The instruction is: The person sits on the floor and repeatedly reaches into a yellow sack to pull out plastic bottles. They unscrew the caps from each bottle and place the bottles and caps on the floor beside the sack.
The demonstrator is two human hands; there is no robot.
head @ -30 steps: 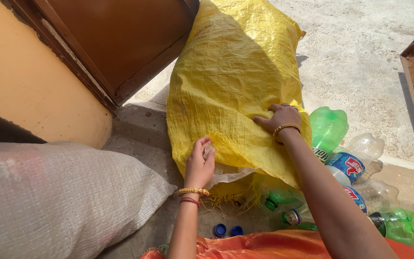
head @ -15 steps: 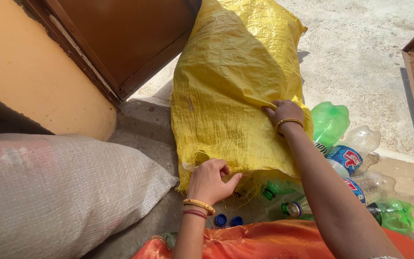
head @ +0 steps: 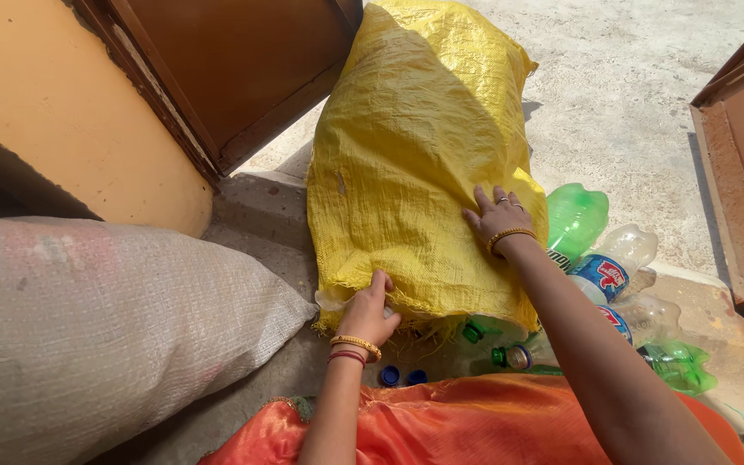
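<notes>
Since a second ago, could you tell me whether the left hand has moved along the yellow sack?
Yes. The left hand dropped from the yellow sack's face to its frayed bottom edge, nearer the blue caps.

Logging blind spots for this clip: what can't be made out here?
Head view only:
- Contents of the yellow sack: woven cloth hides them.
- Left hand fingertips: tucked under the sack's frayed edge.
- Bottles: partly behind the right hand and its forearm.
- Grey sack: cut off by the left edge.

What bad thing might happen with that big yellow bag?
The yellow sack has a frayed open edge where the left hand grips it, so the weave might tear further. Plastic bottles already lie by the mouth; more may roll out. Two blue caps sit loose on the ground and could get lost.
</notes>
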